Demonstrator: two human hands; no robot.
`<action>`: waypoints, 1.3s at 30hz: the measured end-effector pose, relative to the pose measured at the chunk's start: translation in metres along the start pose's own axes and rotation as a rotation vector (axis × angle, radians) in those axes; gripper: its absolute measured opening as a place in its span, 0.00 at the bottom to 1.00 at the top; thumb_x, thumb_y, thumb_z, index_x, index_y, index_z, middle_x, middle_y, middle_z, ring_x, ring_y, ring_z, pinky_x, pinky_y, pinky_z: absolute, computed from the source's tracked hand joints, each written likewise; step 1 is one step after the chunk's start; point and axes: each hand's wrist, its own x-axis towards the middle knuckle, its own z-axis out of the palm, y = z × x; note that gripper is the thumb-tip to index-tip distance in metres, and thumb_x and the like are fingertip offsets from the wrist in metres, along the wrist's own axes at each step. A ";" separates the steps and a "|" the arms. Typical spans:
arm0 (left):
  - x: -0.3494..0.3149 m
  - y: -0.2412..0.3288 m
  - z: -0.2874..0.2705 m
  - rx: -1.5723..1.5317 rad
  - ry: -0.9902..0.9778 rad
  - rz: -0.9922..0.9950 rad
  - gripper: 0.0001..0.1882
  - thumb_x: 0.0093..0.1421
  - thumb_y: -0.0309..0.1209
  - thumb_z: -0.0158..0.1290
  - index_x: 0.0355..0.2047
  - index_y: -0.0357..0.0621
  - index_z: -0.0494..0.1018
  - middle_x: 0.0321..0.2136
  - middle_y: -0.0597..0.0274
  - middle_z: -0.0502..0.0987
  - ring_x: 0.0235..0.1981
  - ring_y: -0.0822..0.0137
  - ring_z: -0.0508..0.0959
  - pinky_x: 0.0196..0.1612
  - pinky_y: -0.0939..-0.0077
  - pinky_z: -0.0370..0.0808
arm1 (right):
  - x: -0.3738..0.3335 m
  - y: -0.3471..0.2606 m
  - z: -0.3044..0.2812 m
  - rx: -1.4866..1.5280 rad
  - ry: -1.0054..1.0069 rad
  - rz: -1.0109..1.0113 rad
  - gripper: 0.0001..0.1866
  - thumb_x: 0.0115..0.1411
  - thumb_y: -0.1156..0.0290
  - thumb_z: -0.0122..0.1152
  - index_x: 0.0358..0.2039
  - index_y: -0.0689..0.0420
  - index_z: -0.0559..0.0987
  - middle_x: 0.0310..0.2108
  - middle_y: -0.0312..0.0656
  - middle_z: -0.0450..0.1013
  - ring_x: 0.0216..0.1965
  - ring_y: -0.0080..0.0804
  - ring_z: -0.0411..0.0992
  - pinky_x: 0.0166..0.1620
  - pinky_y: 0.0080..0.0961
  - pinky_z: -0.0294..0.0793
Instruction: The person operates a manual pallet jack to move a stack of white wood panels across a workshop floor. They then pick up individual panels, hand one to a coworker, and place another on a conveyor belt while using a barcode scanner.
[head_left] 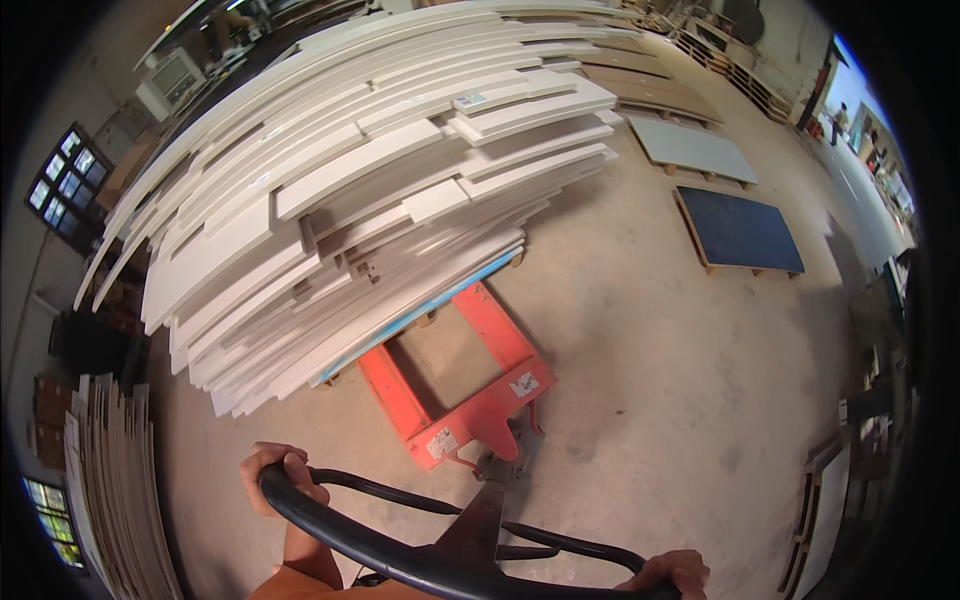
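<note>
Black handle [352,540] inside left hand [264,467]

The concrete floor [640,400] bears a red pallet jack [488,417] and several panel-topped pallets [712,270]

A pallet jack [490,415] stands on the floor [620,480] between its handle [400,560] in the foreground and a stack of boards [350,220] ahead and to the left, with the forks [490,322] reaching the stack's near edge. The left hand [280,472] and right hand [678,572] rest at opposite ends of the handle. More boards [112,480] stand at far left, while to the right of the stack two panels [740,230] lie on low pallets, short of a doorway [862,90].
</note>
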 end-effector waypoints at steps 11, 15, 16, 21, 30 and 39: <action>-0.016 -0.016 0.014 -0.026 0.015 0.040 0.09 0.60 0.25 0.56 0.32 0.36 0.67 0.17 0.59 0.69 0.19 0.70 0.68 0.25 0.76 0.65 | -0.011 0.040 0.002 -0.038 0.116 0.039 0.18 0.53 0.84 0.70 0.40 0.60 0.71 0.24 0.42 0.70 0.21 0.33 0.68 0.24 0.29 0.68; -0.043 0.014 0.000 0.138 0.019 -0.020 0.09 0.64 0.27 0.53 0.32 0.37 0.65 0.16 0.59 0.68 0.18 0.70 0.67 0.23 0.76 0.64 | -0.011 0.056 -0.013 0.034 0.034 -0.029 0.17 0.52 0.85 0.68 0.40 0.60 0.72 0.23 0.43 0.71 0.18 0.35 0.69 0.22 0.32 0.71; -0.048 0.019 -0.002 0.126 0.051 0.015 0.09 0.64 0.28 0.53 0.32 0.37 0.65 0.16 0.59 0.68 0.18 0.70 0.67 0.23 0.76 0.64 | -0.009 0.059 -0.012 0.055 0.013 0.000 0.17 0.51 0.85 0.69 0.40 0.59 0.72 0.22 0.43 0.71 0.17 0.35 0.68 0.21 0.32 0.71; -0.037 -0.004 0.022 0.190 0.083 -0.042 0.10 0.63 0.28 0.54 0.32 0.37 0.65 0.16 0.59 0.67 0.18 0.70 0.66 0.22 0.76 0.62 | 0.023 0.086 0.042 0.174 -0.007 -0.011 0.16 0.50 0.85 0.70 0.37 0.58 0.75 0.23 0.43 0.73 0.18 0.36 0.70 0.22 0.32 0.71; 0.005 -0.053 0.088 0.291 0.191 -0.050 0.09 0.61 0.27 0.55 0.31 0.38 0.66 0.16 0.60 0.66 0.18 0.69 0.66 0.24 0.75 0.62 | 0.084 0.127 0.114 0.222 -0.120 -0.032 0.19 0.52 0.81 0.73 0.41 0.59 0.73 0.21 0.43 0.72 0.17 0.36 0.69 0.20 0.31 0.69; 0.071 -0.117 0.130 0.203 0.119 0.047 0.11 0.63 0.29 0.55 0.30 0.37 0.65 0.17 0.60 0.67 0.17 0.71 0.65 0.23 0.74 0.61 | 0.128 0.120 0.200 0.174 -0.049 -0.051 0.17 0.53 0.83 0.69 0.41 0.59 0.73 0.21 0.41 0.70 0.17 0.33 0.68 0.20 0.30 0.68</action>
